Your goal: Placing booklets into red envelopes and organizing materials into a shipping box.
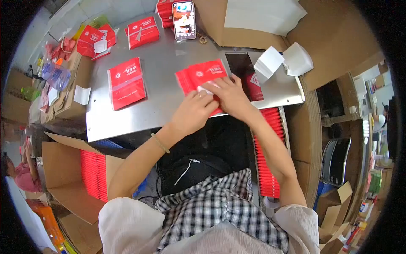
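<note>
Both hands meet over a fanned stack of red printed packets (202,71) near the front of the bench. The left hand (195,111) lies with fingers curled on a white slip (202,89) across the stack; the right hand (231,98) spreads over the stack's right part. Whether either pinches or merely presses cannot be told.

The packets appear light, thin and pliable, with a slick face likely to slide; a flat hold at the side edges, thumb beneath, should suit them and spare the slip from creasing.

Right of the right hand, a rectangular cut-out (237,62) opens in the bench; beyond it stand white square slips (269,62). Left of the left hand lies a banded red bundle (127,82). Ahead of both, a smartphone (184,21) stands upright.

The bench (163,86) is smooth, reflective metal. Below the right hand, a long row of red packets (268,158) fills a narrow box; below and left of the left hand, an open carton (63,163) holds more. Cluttered shelving (374,169) lines the room's far right.
</note>
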Motion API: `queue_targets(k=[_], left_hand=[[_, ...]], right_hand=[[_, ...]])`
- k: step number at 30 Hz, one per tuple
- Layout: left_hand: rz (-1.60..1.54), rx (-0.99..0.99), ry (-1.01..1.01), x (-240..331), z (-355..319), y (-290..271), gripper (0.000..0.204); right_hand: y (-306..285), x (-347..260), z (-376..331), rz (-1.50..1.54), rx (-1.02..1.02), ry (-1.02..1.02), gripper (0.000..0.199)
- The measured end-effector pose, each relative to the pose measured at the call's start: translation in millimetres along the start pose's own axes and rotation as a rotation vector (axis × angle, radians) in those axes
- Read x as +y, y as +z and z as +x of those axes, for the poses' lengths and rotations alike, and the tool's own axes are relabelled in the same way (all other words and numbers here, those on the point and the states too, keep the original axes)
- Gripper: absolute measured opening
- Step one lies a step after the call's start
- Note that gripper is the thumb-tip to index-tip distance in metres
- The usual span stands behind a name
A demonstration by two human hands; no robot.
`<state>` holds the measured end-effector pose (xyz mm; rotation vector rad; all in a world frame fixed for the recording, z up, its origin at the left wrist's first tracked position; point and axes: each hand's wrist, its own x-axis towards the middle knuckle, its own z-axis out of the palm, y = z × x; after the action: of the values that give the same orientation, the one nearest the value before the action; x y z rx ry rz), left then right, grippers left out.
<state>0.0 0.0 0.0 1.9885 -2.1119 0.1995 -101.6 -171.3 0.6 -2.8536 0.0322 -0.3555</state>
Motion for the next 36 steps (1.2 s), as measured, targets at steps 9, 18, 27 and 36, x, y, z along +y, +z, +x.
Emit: queue_targets(k=[9, 18, 27, 36], left_hand=[[-0.053, 0.046, -0.433, 6.3, 34.5, -7.6, 0.042], [-0.342, -0.268, -0.461, -34.8, 46.3, -21.0, 0.066], [-0.097, 0.112, -0.231, -22.7, 25.7, -18.4, 0.057], [-0.405, 0.472, -0.228, 30.9, 88.5, 20.5, 0.045]], right_hand=[[-70.2, 134.4, -32.1, 0.075, 0.579, 0.381, 0.022], [-51.4, 27.1, 22.5, 0.406, 0.805, 0.428, 0.04], [-23.1, 49.1, -20.1, 0.049, 0.348, 0.196, 0.015], [-54.4, 154.1, -37.7, 0.362, 0.559, 0.497, 0.028]])
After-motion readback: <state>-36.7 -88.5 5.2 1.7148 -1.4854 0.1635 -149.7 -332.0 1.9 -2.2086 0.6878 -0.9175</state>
